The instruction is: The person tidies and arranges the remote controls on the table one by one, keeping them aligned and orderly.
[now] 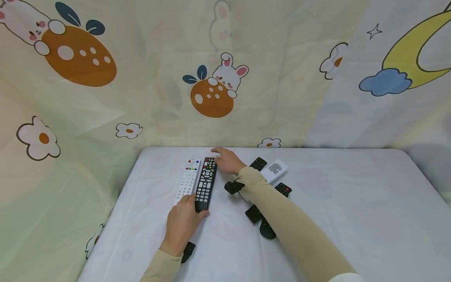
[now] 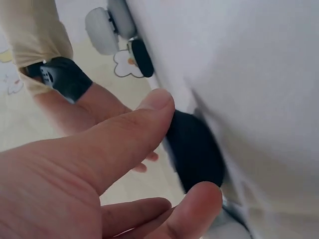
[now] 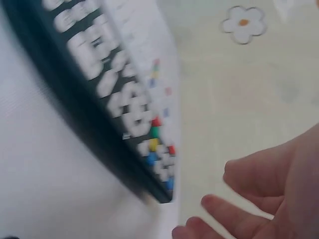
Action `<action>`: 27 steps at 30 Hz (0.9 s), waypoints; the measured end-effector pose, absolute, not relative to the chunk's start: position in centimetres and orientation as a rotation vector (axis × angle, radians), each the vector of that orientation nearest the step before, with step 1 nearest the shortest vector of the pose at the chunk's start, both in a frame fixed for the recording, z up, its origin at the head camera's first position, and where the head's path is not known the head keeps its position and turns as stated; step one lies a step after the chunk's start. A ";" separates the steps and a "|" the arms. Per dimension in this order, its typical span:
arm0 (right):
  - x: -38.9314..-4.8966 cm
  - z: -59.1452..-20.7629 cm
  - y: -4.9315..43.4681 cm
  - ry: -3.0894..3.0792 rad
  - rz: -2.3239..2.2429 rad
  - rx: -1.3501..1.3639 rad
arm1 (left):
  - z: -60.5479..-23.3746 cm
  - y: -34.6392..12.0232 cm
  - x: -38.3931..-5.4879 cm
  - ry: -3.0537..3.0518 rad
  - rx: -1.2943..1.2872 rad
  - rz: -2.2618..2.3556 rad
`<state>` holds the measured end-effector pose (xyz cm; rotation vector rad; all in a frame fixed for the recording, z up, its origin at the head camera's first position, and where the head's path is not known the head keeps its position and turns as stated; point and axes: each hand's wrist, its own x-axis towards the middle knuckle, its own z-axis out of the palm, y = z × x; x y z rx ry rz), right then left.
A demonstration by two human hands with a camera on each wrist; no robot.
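Observation:
A black remote control (image 1: 206, 184) with pale buttons lies on the white-covered table, buttons up. My left hand (image 1: 183, 225) pinches its near end, thumb at one side and a finger at the other; in the left wrist view this dark end (image 2: 197, 149) sits between thumb and fingertip. Just left of it lies a white remote control (image 1: 186, 180), roughly parallel, its near end partly behind my left hand. By the far end of the black remote is my right hand (image 1: 229, 161), its fingers extended and holding nothing; the right wrist view shows these fingers (image 3: 234, 214) apart from the remote.
Right of the pair, under and around my right forearm, lie a black remote (image 1: 258, 163), a white piece with a printed code (image 1: 276, 169), another black remote (image 1: 283, 189) and further dark ends (image 1: 267, 230). A printed cloth hangs behind the table's far edge.

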<state>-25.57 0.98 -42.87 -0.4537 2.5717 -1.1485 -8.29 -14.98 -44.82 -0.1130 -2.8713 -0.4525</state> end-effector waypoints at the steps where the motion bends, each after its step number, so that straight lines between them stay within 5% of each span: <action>1: -25.4 -42.6 1.2 2.575 -1.162 -0.444 | -44.7 -15.0 -8.3 -2.862 -0.119 -0.459; 27: -22.2 -41.4 8.1 2.686 -1.347 -0.390 | -41.9 -11.5 -11.4 -2.759 -0.243 -0.628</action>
